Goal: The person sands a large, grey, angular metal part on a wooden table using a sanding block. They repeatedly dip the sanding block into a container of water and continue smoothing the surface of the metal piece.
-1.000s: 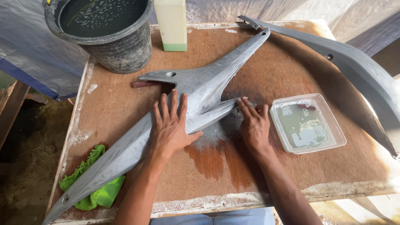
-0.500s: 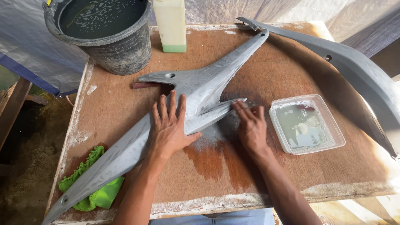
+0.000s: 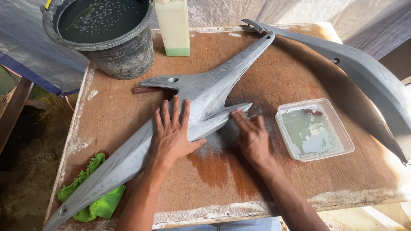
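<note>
the left hand (image 3: 173, 132) lay flat, fingers spread, on the long grey panel (image 3: 201, 102); the right hand (image 3: 252, 134) pressed its lower fin, gripping nothing visible. the panel ran diagonally across the wooden table (image 3: 299, 77), tip far-right.

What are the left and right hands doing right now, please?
Left hand: open, flat on the grey body panel.
Right hand: fingers pressed at the panel's edge; any held item cannot be told.
</note>
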